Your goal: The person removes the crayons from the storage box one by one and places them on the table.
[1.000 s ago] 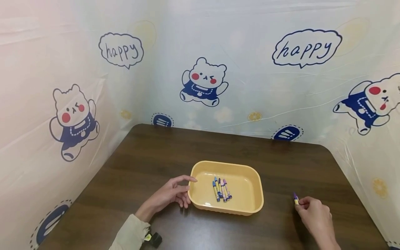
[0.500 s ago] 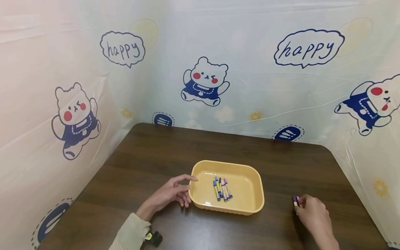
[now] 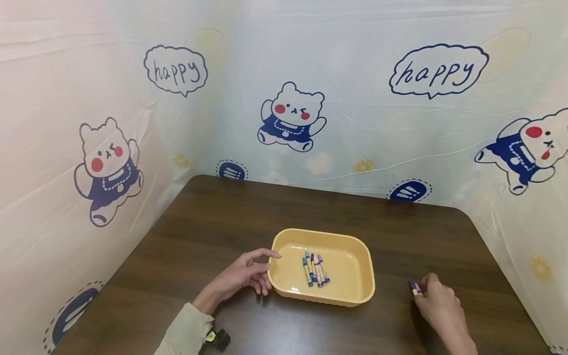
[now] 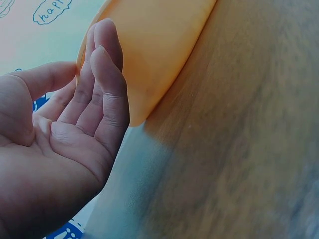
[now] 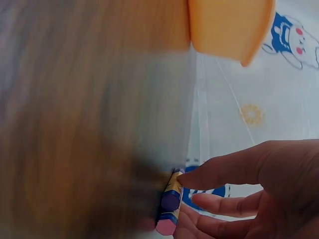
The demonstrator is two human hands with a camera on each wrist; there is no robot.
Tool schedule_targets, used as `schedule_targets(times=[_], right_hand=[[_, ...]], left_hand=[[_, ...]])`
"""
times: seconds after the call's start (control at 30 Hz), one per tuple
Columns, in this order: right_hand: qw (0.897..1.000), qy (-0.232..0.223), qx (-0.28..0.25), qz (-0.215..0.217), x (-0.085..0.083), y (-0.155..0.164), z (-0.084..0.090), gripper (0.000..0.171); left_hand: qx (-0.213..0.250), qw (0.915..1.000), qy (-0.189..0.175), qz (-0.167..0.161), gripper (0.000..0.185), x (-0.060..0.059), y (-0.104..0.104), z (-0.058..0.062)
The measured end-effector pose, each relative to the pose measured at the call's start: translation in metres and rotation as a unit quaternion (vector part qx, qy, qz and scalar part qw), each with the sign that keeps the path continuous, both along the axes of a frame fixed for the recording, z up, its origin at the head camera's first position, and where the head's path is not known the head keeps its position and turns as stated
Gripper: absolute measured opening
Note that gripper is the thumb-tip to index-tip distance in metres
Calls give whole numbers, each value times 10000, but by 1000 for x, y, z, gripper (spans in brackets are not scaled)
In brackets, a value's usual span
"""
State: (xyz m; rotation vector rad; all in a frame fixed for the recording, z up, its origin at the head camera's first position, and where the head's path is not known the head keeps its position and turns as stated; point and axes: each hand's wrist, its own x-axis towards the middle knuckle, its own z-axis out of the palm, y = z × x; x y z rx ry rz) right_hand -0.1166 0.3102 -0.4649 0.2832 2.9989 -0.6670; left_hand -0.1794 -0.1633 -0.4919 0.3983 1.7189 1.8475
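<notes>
A person's left hand (image 3: 241,278) rests on a dark wooden desk (image 3: 213,222), its relaxed, loosely curved fingers (image 4: 102,74) touching the left end of a yellow plastic tray (image 3: 366,266) that holds several crayons (image 3: 315,268). To the tray's right, the right hand (image 3: 439,305) pinches two short crayons, purple and pink (image 3: 414,287), between thumb and fingertips, low over the desk.

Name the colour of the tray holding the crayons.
Pale yellow tray; the head view shows it best.
</notes>
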Motion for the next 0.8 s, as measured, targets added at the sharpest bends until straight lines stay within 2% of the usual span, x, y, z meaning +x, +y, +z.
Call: schedule_targets(times=[0.37,0.57,0.8], right_hand=[[9973,202,-173,685,-12,-53,-2,15],[9977,65,-332,592,-14,-63,0,12],[9970,108,-352,686,-11,-67,8,10]], left_hand=[[68,10000,31,-47,38,0,0,-3],[69,9999,35,-79,37,0,1,-3],[44,10000,41,-59,39,0,-1,-2]])
